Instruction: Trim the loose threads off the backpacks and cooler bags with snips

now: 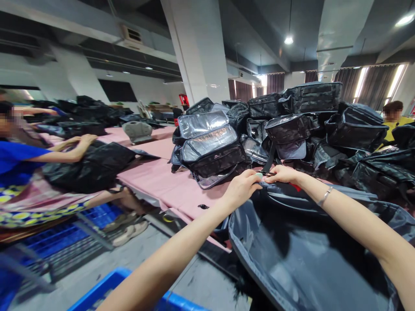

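Observation:
Both hands meet over the far rim of a large open bag (311, 263) with a grey lining, which fills the lower right. A black strap (269, 160) runs up from between the fingers. My left hand (243, 188) is closed, with the strap's lower end pinched at its fingertips. From the other side, my right hand (282, 174) pinches the same end, its fingers bent. A small pale green spot shows at the left fingertips. Just below the right hand, a bit of red (295, 187) lies at the bag's rim. The exact part under the fingertips is hidden.
Beyond the hands, black cooler bags (215, 157) with silver linings are piled on a pink-covered table (145, 175). At left, a person in blue (19, 160) handles a black bag (90, 166). A blue crate (113, 276) stands below. Another person in yellow (391, 125) is far right.

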Available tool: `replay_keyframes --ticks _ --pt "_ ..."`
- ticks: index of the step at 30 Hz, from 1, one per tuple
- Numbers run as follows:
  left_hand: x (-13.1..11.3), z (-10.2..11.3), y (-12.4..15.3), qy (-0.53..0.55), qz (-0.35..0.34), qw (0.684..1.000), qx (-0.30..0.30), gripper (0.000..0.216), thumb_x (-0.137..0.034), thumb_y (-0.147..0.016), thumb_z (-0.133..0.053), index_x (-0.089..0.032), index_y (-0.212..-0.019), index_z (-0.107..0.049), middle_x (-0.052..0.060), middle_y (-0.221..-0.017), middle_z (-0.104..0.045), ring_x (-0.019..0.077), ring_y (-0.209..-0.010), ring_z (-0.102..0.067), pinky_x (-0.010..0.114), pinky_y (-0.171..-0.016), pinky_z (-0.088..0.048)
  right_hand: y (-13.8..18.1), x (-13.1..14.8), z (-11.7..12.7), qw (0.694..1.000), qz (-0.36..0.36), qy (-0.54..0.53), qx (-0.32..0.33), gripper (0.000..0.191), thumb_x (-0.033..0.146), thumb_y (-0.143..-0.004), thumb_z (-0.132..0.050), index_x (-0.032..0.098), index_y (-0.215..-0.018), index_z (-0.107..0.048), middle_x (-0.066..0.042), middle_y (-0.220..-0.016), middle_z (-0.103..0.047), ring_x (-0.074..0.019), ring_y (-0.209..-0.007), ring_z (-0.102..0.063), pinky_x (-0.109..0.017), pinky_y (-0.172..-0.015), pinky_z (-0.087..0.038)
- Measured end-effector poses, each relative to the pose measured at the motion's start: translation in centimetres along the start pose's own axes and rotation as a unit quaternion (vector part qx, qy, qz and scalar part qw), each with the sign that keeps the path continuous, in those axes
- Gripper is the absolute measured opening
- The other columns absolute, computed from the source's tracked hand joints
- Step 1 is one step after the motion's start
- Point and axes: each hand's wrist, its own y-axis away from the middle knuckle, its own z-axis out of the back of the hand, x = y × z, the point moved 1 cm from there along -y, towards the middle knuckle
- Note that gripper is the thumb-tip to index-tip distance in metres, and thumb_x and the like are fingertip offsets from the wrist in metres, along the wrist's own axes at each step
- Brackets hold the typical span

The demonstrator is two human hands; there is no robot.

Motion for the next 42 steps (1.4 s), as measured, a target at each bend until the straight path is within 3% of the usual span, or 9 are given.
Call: replay_keyframes --ticks 5,9,12,15,20,28,42 --pt "0.3 0.0 -0.9 0.058 0.030 0.998 -0.014 0.011 -0.020 -0.078 -0.057 -0.019 -0.074 -0.067 0.002 -0.083 -0.064 0.0132 -0.078 -0.059 0.024 -0.076 -0.046 0.7 0.8 0.0 0.997 0.006 0.056 -0.059 0.028 0.038 -0.072 -0.058 0.015 -0.057 -0.057 0.004 -0.051 -0.049 -0.0085 -0.051 -0.043 -0.022 -0.053 -0.030" --pt "0.6 0.0 -1.7 0.108 0.093 0.990 0.022 0.012 -0.018 -0.075 -0.057 -0.017 -0.069 -0.067 0.001 -0.072 -0.065 0.0128 -0.068 -0.058 0.022 -0.068 -0.043 3.0 2.7 -0.3 0.947 -0.005 0.208 -0.246 0.026 0.040 -0.081 -0.050 0.019 -0.076 -0.064 -0.001 -0.072 -0.064 -0.0148 -0.070 -0.057 -0.023 -0.062 -0.035" --pt "0.9 -0.3 -2.2 0.127 0.153 0.978 0.064 0.016 -0.021 -0.074 -0.054 -0.015 -0.070 -0.068 0.001 -0.066 -0.065 0.0131 -0.061 -0.055 0.022 -0.061 -0.039 5.5 3.8 -1.7 0.918 0.020 0.248 -0.309 0.028 0.041 -0.087 -0.043 0.020 -0.087 -0.061 -0.003 -0.088 -0.066 -0.0162 -0.081 -0.059 -0.024 -0.067 -0.037" --pt "1.1 -0.7 -2.6 0.143 0.187 0.968 0.084 0.019 -0.023 -0.073 -0.052 -0.014 -0.067 -0.067 0.001 -0.062 -0.062 0.0129 -0.059 -0.052 0.023 -0.058 -0.035 7.5 3.1 -3.7 0.905 0.043 0.300 -0.300 0.023 0.034 -0.088 -0.041 0.018 -0.099 -0.054 -0.005 -0.091 -0.065 -0.0172 -0.081 -0.060 -0.025 -0.067 -0.038" --pt "1.5 -1.2 -2.8 0.176 0.219 0.956 0.085 0.027 -0.034 -0.071 -0.052 -0.014 -0.055 -0.061 -0.001 -0.052 -0.052 0.0115 -0.054 -0.043 0.023 -0.052 -0.028 8.4 0.0 -5.7 0.888 0.006 0.358 -0.290 0.022 0.031 -0.088 -0.044 0.016 -0.103 -0.047 -0.006 -0.087 -0.066 -0.0198 -0.073 -0.063 -0.027 -0.061 -0.038" --pt "1.4 -1.5 -2.6 0.248 0.271 0.926 0.082 0.030 -0.041 -0.066 -0.056 -0.014 -0.052 -0.058 -0.002 -0.049 -0.048 0.0107 -0.051 -0.040 0.023 -0.050 -0.027 6.8 -0.1 -6.2 0.877 0.030 0.377 -0.297 0.022 0.033 -0.089 -0.042 0.017 -0.103 -0.043 -0.004 -0.083 -0.066 -0.0209 -0.072 -0.064 -0.027 -0.057 -0.037" --pt "1.4 -1.8 -2.5 0.267 0.296 0.914 0.080 0.031 -0.042 -0.064 -0.057 -0.014 -0.050 -0.055 -0.003 -0.046 -0.043 0.0099 -0.047 -0.037 0.023 -0.047 -0.024 6.6 -0.3 -6.3 0.864 0.013 0.417 -0.281 0.023 0.034 -0.090 -0.037 0.017 -0.103 -0.045 -0.004 -0.083 -0.067 -0.0220 -0.073 -0.065 -0.028 -0.057 -0.037"
